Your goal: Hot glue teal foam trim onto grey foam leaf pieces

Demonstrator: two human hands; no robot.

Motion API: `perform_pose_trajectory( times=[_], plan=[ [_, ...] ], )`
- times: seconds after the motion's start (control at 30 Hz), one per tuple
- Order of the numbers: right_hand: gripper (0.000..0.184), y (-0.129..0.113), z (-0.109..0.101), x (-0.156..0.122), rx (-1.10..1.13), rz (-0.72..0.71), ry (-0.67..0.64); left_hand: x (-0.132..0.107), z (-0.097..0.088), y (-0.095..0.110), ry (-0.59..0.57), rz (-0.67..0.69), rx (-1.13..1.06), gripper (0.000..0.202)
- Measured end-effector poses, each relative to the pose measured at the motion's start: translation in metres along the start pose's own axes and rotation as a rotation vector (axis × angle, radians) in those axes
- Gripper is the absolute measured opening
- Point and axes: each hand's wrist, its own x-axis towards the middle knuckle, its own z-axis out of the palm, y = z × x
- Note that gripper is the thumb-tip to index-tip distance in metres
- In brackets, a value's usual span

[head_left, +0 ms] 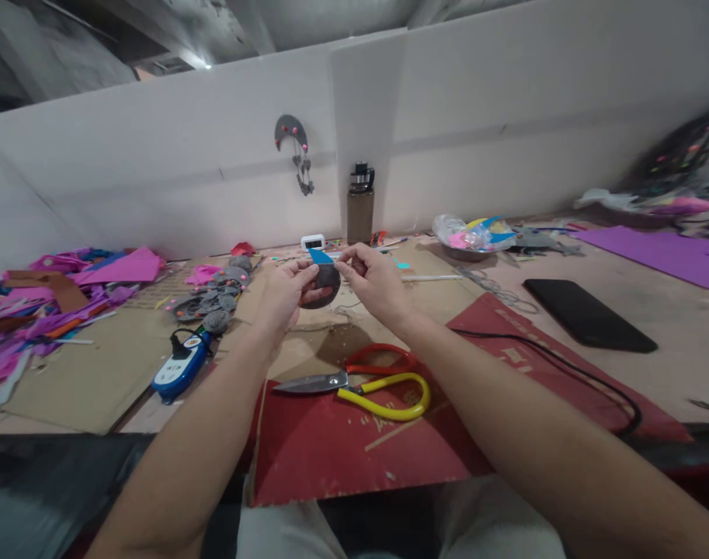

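Both hands are raised over the table's middle and meet on one small piece. My left hand (285, 291) pinches a dark grey round disc (324, 289) from its left side. My right hand (373, 281) pinches the same piece from the right, its fingertips at a blue triangular scrap (319, 256) that sits on the disc's top edge. Below the hands, scissors (366, 384) with one red and one yellow handle lie shut on a red sheet (331, 450).
Pink and purple scraps (45, 310) pile at the left. Grey round pieces (217, 299) and a blue plug-in device (179, 371) lie left of the hands. A brown bottle (359, 203) stands at the white wall. A black phone (587, 313), a bowl (467, 237) and purple sheet (662, 252) lie right.
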Motion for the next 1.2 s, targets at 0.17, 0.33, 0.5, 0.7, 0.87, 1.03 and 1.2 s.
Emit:
perform_pose_trajectory(
  times=[0.17,0.33,0.5,0.7,0.87,1.03,1.2],
  plan=[
    [0.012,0.0,0.002,0.0,0.035,0.039,0.008,-0.002,0.004,0.0,0.07,0.028,0.02,0.014],
    [0.014,0.001,0.003,0.0,0.094,0.086,0.026,-0.002,0.004,0.001,0.046,0.041,0.025,0.011],
    [0.015,0.002,0.003,0.001,0.106,0.099,0.043,0.0,0.001,-0.003,0.04,0.048,0.059,0.011],
    [0.013,0.008,0.005,0.002,0.102,0.108,0.011,0.001,-0.001,-0.003,0.039,0.049,0.058,0.014],
    [0.015,0.012,0.008,0.003,0.119,0.105,-0.085,0.008,-0.008,-0.002,0.12,0.089,0.02,0.011],
    [0.02,0.007,0.008,0.0,0.012,0.068,-0.308,0.015,-0.019,-0.001,0.208,0.139,-0.058,0.009],
    [0.032,0.013,-0.012,0.006,-0.152,0.172,-0.43,0.019,-0.025,-0.001,0.21,0.104,-0.149,0.006]
  ],
)
